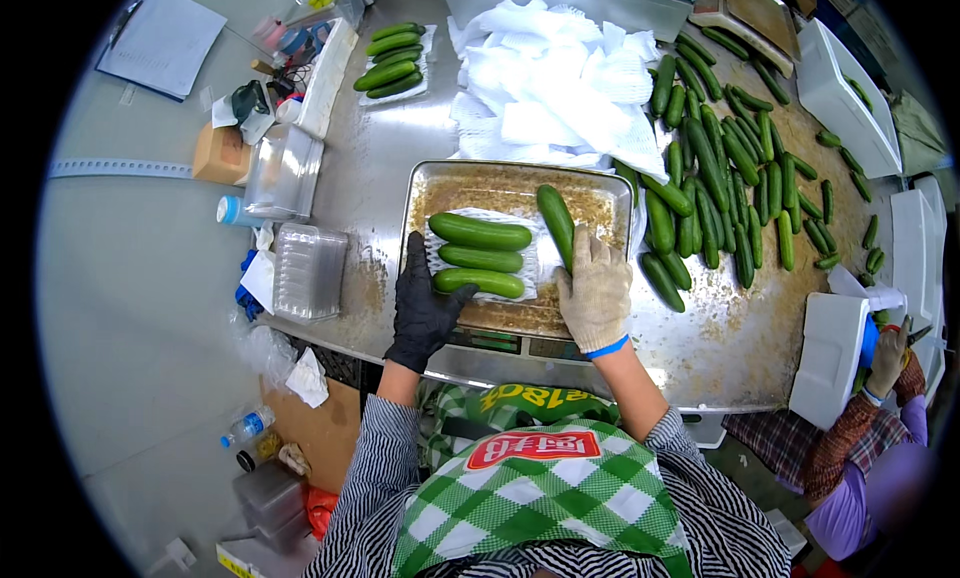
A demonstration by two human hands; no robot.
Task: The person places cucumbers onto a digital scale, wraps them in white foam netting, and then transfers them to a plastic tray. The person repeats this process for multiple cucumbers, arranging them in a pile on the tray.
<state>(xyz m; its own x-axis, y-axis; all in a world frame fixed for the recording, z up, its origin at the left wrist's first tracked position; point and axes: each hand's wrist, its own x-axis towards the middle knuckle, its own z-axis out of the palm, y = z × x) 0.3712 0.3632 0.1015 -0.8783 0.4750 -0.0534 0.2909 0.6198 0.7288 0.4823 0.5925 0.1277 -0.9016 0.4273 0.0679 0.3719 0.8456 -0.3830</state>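
A metal tray (517, 170) lies in front of me, with a white foam net sheet (531, 278) on its left part. Three cucumbers (480, 258) rest across the sheet, one above the other. My left hand (431, 300), in a black glove, touches the sheet's left edge and the lowest cucumber, fingers apart. In a pale knitted glove, my right hand (594, 287) holds the lower end of another cucumber (555, 216), which points upward at the sheet's right side. A digital scale (484, 340) shows partly under the tray's near edge.
White foam nets (555, 90) are heaped beyond the tray. Many loose cucumbers (705, 165) cover the right side. Several more lie on a net (394, 60) at the upper left. Clear plastic boxes (307, 270) stand left. A co-worker's gloved hand (889, 360) is at the far right, by white boxes (829, 353).
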